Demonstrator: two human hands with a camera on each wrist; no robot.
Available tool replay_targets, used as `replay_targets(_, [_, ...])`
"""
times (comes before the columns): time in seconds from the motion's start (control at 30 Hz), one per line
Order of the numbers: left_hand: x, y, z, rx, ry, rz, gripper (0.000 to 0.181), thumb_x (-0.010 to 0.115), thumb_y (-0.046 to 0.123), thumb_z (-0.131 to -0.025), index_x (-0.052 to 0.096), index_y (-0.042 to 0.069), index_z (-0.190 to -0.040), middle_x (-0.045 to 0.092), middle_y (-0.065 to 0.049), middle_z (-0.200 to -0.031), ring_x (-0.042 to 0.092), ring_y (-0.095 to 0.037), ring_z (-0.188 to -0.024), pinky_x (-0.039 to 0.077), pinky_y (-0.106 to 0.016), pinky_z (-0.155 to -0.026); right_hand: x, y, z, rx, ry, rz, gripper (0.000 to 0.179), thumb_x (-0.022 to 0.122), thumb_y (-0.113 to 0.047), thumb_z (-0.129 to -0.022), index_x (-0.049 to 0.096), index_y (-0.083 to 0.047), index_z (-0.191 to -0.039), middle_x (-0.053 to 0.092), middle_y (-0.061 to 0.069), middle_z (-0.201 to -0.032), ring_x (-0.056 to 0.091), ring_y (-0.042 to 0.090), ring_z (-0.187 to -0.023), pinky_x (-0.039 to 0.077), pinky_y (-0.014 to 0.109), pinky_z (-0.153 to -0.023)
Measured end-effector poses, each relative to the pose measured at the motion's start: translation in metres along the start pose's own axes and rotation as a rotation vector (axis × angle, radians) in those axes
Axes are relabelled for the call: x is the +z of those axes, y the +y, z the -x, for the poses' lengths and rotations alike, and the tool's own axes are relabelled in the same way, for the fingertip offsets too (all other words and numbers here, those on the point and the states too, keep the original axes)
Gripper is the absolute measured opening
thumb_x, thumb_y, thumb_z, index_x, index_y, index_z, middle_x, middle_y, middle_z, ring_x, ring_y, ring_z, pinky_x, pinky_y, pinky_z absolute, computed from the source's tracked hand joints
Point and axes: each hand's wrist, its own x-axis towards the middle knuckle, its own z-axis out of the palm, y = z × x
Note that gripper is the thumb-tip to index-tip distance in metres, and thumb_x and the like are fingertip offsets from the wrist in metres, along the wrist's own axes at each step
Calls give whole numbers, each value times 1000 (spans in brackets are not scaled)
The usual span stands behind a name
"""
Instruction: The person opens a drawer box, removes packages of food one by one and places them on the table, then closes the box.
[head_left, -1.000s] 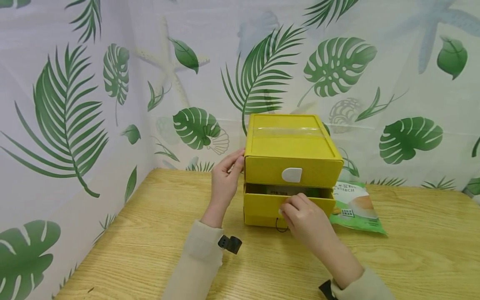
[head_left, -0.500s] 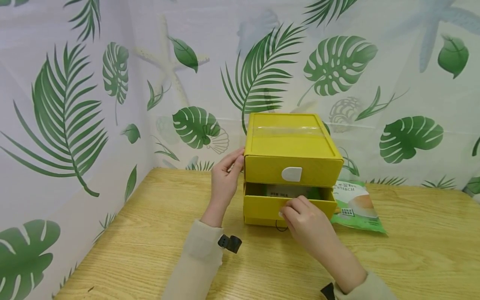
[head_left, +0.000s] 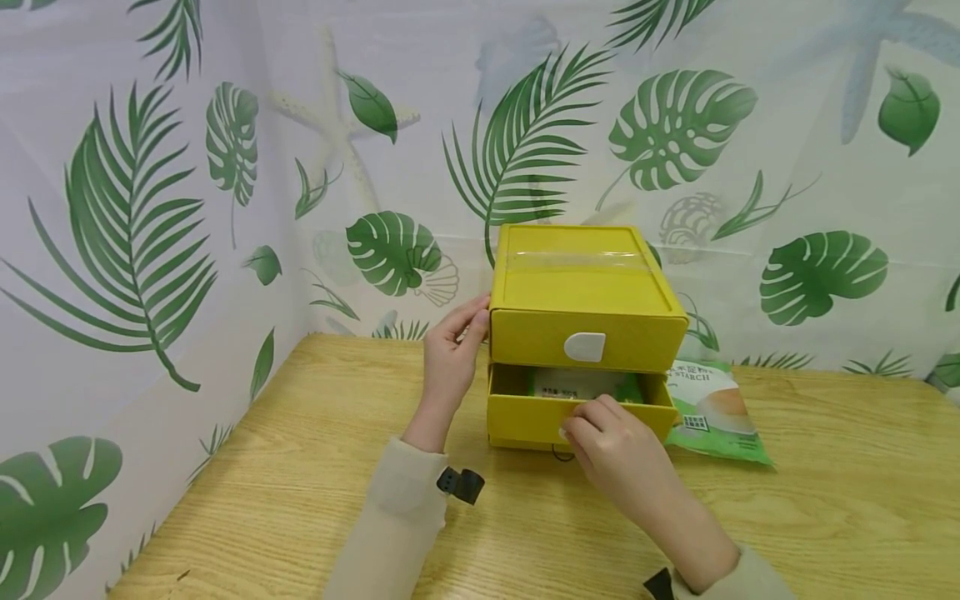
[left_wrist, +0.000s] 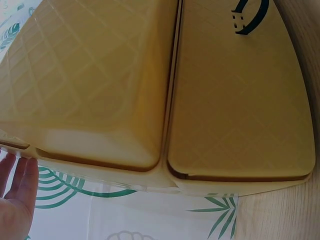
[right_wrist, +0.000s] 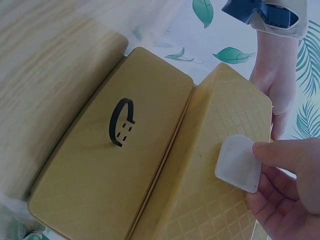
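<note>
A yellow drawer box (head_left: 588,287) stands on the table, with strips of clear tape over its top. Its middle drawer (head_left: 525,421) is pulled partly out. Inside lies a green-and-white packet (head_left: 585,383) with dark print. My right hand (head_left: 626,454) pinches the white tab (right_wrist: 237,162) on this drawer's front between thumb and fingers. My left hand (head_left: 452,358) touches the box's left side near the top drawer (left_wrist: 15,142), its fingers fairly straight. Below the pulled-out drawer, the bottom drawer (right_wrist: 100,160) is closed and carries a black loop handle (right_wrist: 117,125).
A green-and-white bag of starch (head_left: 716,412) lies against the right side of the box. Behind the wooden table (head_left: 300,467) hangs a white cloth (head_left: 405,183) printed with green leaves. A black wrist strap (head_left: 461,485) sticks out from the left sleeve.
The middle drawer has come further out toward me with my right hand on its tab, so more of the packet inside shows. My left hand has stayed on the box's side.
</note>
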Motion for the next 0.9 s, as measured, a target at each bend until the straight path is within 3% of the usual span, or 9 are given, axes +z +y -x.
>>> replay_targets(0.1, [0,0,0,2,0,14,28,54,11,-89,60,-5,-110,58,-13,-114,54,-18,-103,49,-28,-77,-1,-1,1,2,-12,-3,26,51,-14,-90,64,0,-73,58,6,-74,51,19,-66,49,27,-54])
replay_targets(0.27, [0,0,0,6,5,9,27,54,11,-89,60,-6,-109,58,-14,-113,54,-18,-103,50,-28,-76,-3,-4,1,-2,-25,10,26,51,-14,-90,63,-2,-70,55,5,-70,49,17,-63,48,26,-52])
replay_targets(0.37, [0,0,0,8,5,13,27,54,11,-89,60,-6,-109,58,-14,-113,54,-17,-102,50,-28,-76,-5,-6,1,-8,-24,9,8,67,-4,-74,62,-3,-69,54,4,-69,49,17,-62,48,25,-52])
replay_targets(0.43, [0,0,0,13,6,12,27,54,10,-89,60,-6,-109,58,-14,-113,55,-17,-102,50,-28,-76,-7,-8,1,-14,-23,3,16,73,4,-60,62,-3,-69,54,4,-69,49,18,-63,48,25,-52])
replay_targets(0.5, [-1,-1,0,15,5,14,27,54,10,-89,60,-5,-109,58,-14,-113,54,-16,-102,50,-28,-76,-8,-9,1,-15,-18,5,8,67,-4,-75,62,-3,-68,55,4,-69,49,17,-62,48,25,-53])
replay_targets(0.63, [0,0,0,20,3,10,27,54,10,-89,60,-6,-109,58,-14,-113,54,-17,-103,50,-29,-76,-8,-11,1,-25,6,8,44,35,-22,-96,61,-3,-67,55,4,-68,49,18,-61,48,26,-53])
replay_targets(0.67, [0,0,0,20,2,8,27,54,10,-89,60,-6,-109,58,-14,-113,54,-18,-103,50,-29,-76,-9,-12,1,-27,13,12,51,27,-25,-97,61,-3,-67,55,4,-67,49,18,-61,48,26,-53])
replay_targets(0.9, [-1,0,0,11,-4,0,27,54,11,-89,60,-5,-110,58,-13,-113,54,-17,-102,50,-28,-76,-11,-16,2,-35,24,9,50,27,-24,-98,61,-4,-65,55,3,-67,49,17,-60,46,23,-50])
